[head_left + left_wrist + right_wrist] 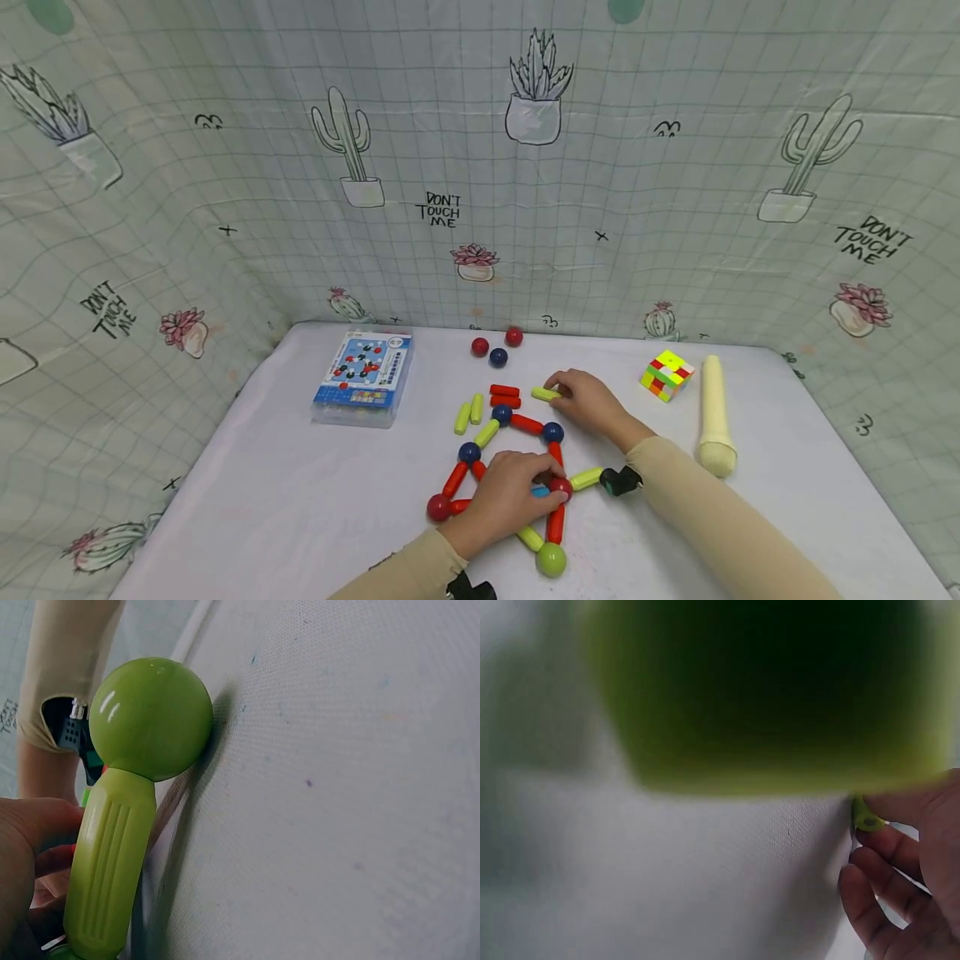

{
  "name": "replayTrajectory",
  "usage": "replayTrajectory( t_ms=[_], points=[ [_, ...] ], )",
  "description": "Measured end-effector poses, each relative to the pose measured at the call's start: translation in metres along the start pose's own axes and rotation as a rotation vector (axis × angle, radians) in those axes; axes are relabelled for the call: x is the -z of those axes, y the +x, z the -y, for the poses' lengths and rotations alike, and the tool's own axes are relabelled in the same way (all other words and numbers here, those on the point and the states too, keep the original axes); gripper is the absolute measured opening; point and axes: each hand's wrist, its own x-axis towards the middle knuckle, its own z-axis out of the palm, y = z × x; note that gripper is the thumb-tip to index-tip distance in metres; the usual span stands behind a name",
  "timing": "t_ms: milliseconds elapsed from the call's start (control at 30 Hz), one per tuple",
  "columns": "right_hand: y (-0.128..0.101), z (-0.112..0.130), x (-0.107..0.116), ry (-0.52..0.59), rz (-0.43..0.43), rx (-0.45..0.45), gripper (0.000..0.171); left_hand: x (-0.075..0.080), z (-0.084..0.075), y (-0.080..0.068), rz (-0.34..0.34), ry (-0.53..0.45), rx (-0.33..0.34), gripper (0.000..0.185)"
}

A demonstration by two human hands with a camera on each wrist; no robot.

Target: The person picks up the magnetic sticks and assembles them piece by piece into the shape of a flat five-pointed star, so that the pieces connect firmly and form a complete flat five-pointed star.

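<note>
My left hand [504, 498] reaches over a structure of coloured rods and balls, with thumb and fingers pinching a red ball [562, 489] at its right side. From that ball a yellow-green rod [587, 478] sticks out toward my right wrist. A green ball [150, 718] on a yellow-green rod [109, 862] fills the left wrist view's foreground. Farther back, my right hand [592, 405] pinches a loose yellow-green rod [544, 393] by its right end, close over the table. In the right wrist view that rod's end [868, 819] shows between thumb and fingers. My left hand covers the structure's middle.
Two red rods [505, 390] and two yellow-green rods [462, 418] lie behind the structure. Beyond them are two red balls [480, 347] and a blue ball [498, 357]. A boxed kit [363, 378] sits at left; a puzzle cube [667, 375] and a cream microphone-shaped object [715, 417] at right.
</note>
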Motion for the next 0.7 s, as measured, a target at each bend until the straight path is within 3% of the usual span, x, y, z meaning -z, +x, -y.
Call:
replayTrajectory(
  t_ms=[267, 700],
  points=[
    [-0.021, -0.012, 0.005, -0.023, -0.018, 0.023, 0.017, -0.001, -0.001, 0.000, 0.006, 0.011, 0.006, 0.018],
    [-0.087, -0.024, 0.011, -0.004, -0.065, 0.042, 0.017, 0.000, -0.002, 0.000, -0.006, 0.002, 0.001, 0.020]
  ],
)
